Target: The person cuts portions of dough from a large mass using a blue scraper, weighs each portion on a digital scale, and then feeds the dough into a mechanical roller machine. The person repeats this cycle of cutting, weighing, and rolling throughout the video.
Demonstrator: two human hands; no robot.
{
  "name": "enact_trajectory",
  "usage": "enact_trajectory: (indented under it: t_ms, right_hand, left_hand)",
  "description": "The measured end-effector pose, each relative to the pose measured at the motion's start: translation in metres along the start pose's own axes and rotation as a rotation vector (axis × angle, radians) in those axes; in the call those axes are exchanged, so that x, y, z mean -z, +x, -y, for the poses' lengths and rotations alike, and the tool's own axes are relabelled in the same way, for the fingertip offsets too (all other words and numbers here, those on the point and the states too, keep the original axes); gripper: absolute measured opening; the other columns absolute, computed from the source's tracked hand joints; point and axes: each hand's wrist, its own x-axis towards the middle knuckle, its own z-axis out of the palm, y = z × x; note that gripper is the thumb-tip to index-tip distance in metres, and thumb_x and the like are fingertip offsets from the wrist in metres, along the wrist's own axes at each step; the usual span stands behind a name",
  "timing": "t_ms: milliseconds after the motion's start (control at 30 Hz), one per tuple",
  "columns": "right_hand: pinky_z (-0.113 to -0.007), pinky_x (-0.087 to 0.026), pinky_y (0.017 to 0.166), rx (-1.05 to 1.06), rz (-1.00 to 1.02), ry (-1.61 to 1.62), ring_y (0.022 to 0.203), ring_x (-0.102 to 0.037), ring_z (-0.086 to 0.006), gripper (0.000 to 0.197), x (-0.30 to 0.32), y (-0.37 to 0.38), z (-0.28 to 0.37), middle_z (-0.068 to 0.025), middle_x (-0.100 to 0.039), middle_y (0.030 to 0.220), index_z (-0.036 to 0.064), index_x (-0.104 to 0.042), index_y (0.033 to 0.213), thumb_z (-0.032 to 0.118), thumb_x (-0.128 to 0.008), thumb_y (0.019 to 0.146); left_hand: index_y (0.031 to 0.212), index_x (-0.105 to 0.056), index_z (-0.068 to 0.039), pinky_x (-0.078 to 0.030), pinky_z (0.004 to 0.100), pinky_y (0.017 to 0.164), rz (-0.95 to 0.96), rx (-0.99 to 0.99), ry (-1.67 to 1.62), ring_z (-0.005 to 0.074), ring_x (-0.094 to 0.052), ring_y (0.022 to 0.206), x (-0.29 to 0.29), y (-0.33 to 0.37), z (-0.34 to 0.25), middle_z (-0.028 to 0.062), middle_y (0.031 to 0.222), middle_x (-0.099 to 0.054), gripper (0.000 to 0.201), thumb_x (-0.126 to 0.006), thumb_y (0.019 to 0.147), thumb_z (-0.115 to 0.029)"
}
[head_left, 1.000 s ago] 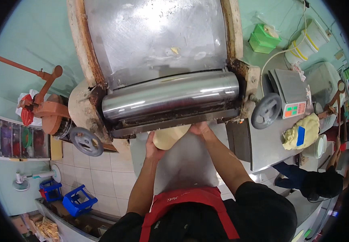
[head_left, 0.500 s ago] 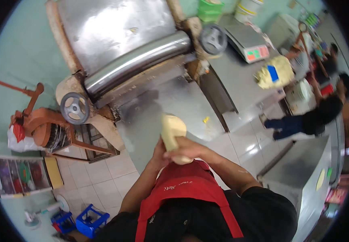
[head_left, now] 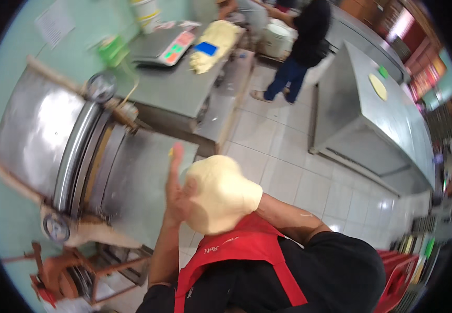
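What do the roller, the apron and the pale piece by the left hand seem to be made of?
Roller: polished metal, probably steel, given its bright lengthwise highlight.
Apron: likely fabric, matte red, as it drapes softly.
Pale piece: probably dough, smooth and fairly matte, judging by its soft rounded bulges.

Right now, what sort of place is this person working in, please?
Probably a bakery or dough-making room: there is pale dough in hand, a machine built around a shiny roller, and a scale on a metal worktable.
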Motion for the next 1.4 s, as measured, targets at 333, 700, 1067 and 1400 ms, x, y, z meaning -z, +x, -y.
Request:
enact_trajectory:
  t_ms: [333, 700, 1067, 1400]
  right_hand:
    - [-0.037, -0.036, 0.125, -0.137, -0.047, 0.415, 0.15, -0.045, -0.0203, 0.066, 0.079, -0.119, 0.197, -0.0058, -0.045, 0.165, 0.0108, -0.038, 0.164, 0.023, -0.067, 0.106]
    - [-0.048, -0.054, 0.095, -0.135, -1.653, -1.351, 0.112, -0.068, -0.0383, 0.025, 0.401, -0.346, 0.624, -0.0188, -0.069, 0.12, 0.0057, -0.067, 0.119, 0.016, -0.063, 0.096]
    - [-0.048, -0.06, 0.086, -0.576, -1.071, -1.52, 0.097, -0.076, -0.0357, 0.022, 0.599, -0.296, 0.292, -0.0177, -0.079, 0.103, 0.0057, -0.079, 0.102, 0.019, -0.072, 0.086]
    - [-0.043, -0.06, 0.085, -0.484, -0.074, -1.14, 0.089, -0.078, -0.0339, 0.043, 0.411, 0.073, 0.226, -0.0208, -0.079, 0.098, -0.0022, -0.072, 0.119, 0.032, -0.076, 0.093]
  left_hand:
    - [0.107, -0.074, 0.0, -0.056, 0.029, 0.084, 0.41, 0.64, -0.61, 0.0112, -0.068, 0.082, -0.177, 0.115, 0.073, -0.0008, 0.093, -0.073, 0.04, -0.069, 0.105, -0.04]
    - [0.147, -0.055, -0.008, -0.055, 0.0346, 0.089, 0.289, 0.663, -0.412, 0.0165, -0.066, 0.104, -0.348, 0.24, 0.067, 0.0066, 0.126, -0.066, 0.043, -0.053, 0.112, -0.034]
    - [0.139, -0.059, -0.007, -0.056, 0.0334, 0.082, 0.296, 0.901, -0.318, 0.0166, -0.068, 0.097, -0.372, 0.265, 0.128, 0.0068, 0.115, -0.07, 0.039, -0.054, 0.113, -0.035]
    - [0.14, -0.062, -0.009, -0.054, 0.0309, 0.087, 0.119, 0.784, -0.351, 0.0137, -0.066, 0.099, -0.271, 0.328, 0.178, 0.0052, 0.117, -0.071, 0.035, -0.055, 0.112, -0.029]
